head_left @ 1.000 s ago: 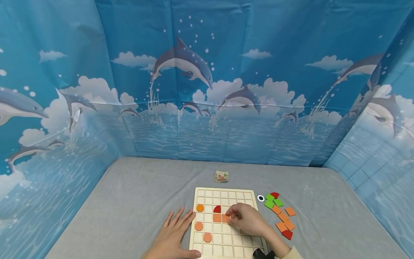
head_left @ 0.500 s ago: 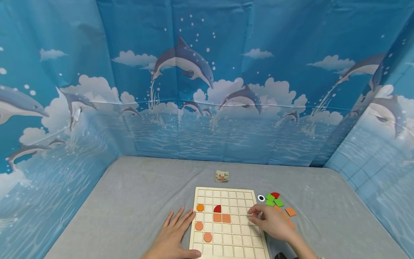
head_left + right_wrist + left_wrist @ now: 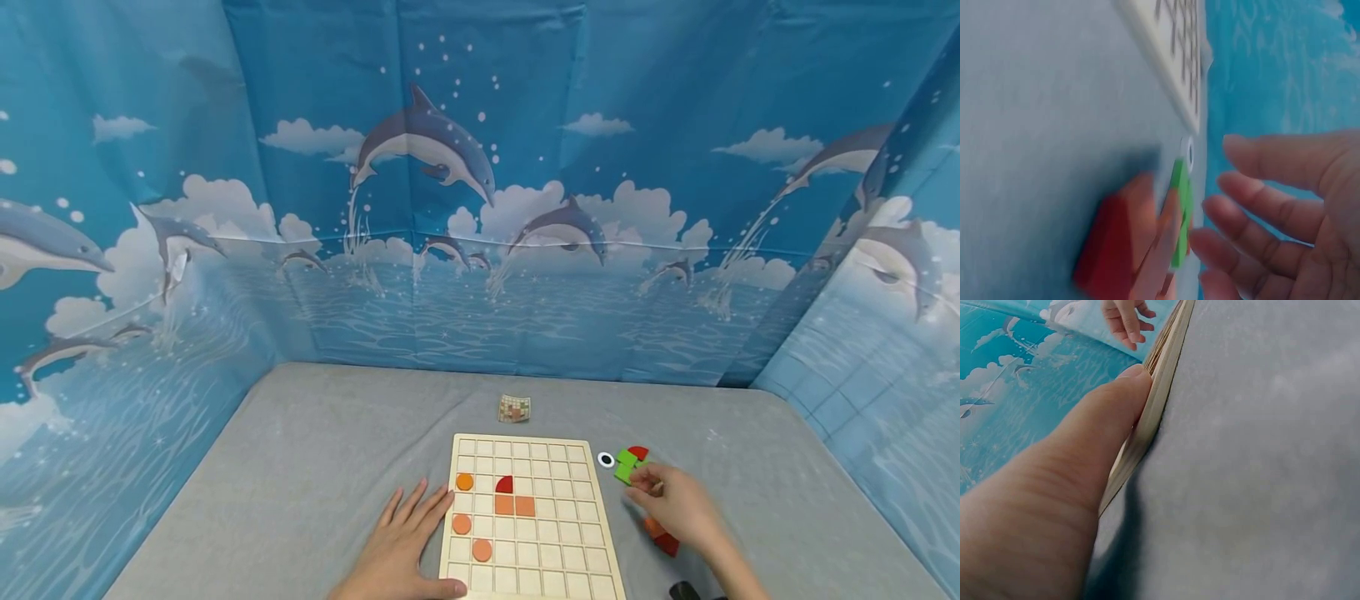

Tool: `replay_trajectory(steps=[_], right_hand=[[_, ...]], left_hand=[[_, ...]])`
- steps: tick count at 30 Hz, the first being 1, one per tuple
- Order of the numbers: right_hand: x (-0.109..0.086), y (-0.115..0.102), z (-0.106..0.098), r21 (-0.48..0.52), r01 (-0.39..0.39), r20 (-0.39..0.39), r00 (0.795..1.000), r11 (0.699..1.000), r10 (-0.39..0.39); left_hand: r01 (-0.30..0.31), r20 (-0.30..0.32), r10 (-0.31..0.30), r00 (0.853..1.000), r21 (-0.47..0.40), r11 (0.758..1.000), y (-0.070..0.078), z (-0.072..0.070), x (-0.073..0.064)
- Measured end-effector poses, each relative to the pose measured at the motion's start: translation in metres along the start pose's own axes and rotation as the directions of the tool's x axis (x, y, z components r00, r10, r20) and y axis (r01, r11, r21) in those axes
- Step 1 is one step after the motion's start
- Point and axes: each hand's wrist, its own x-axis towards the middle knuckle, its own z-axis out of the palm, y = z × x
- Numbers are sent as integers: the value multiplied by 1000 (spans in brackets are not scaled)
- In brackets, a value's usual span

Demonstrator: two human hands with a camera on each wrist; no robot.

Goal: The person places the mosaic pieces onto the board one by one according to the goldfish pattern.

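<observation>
Grid board (image 3: pixel 558 533), bottom centre of frame.
Your left hand (image 3: pixel 401 542) rests along its left edge, fingers spread; your right hand (image 3: pixel 678 504), lower right, hangs over orange tiles (image 3: pixel 654 527), fingers apart. Green tiles (image 3: pixel 624 473) lie just beyond; small card (image 3: pixel 514 408) farther, below centre.

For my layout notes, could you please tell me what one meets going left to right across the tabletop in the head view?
Left hand, grid board, black-and-white disc, green pieces, right hand.
</observation>
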Motion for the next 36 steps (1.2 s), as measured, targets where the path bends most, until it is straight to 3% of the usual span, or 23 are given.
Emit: replay_trajectory(steps=[12, 24, 36], right_hand=[[7, 17, -6, -102, -49, 19, 999, 994, 51], [12, 18, -1, -133, -118, 33, 992, 984, 124], [10, 18, -3, -132, -90, 65, 993, 987, 99]], left_hand=[[11, 3, -11, 1000, 4, 1000, 0, 0, 1], [-36, -47, 36, 998, -4, 999, 0, 2, -2], [-3, -11, 4, 1000, 27, 1000, -1, 3, 1]])
